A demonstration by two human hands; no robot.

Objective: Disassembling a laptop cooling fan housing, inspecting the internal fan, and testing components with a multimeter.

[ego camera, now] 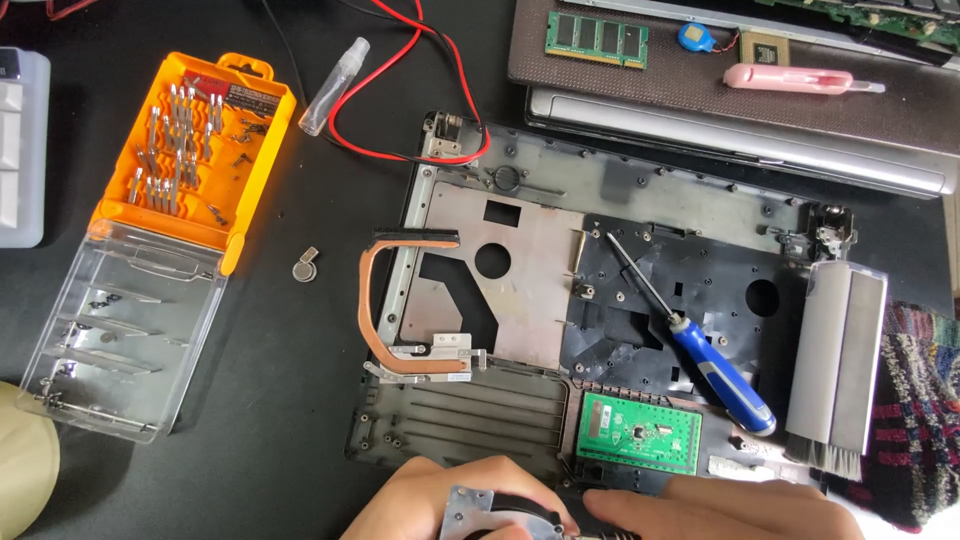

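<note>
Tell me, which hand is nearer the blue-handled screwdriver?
Right. The right hand lies just below the blue-handled screwdriver; the left hand sits farther off, lower left of it.

Your left hand (440, 500) at near counter edge, knuckles up, fingers curled down in closed grip. Your right hand (740, 510) just beside it, lying flat, fingers (620, 500) stretched toward left hand. Wrists out of view.

Screwdriver (700, 345) and brush (835, 365) across chassis (640, 185).
</note>
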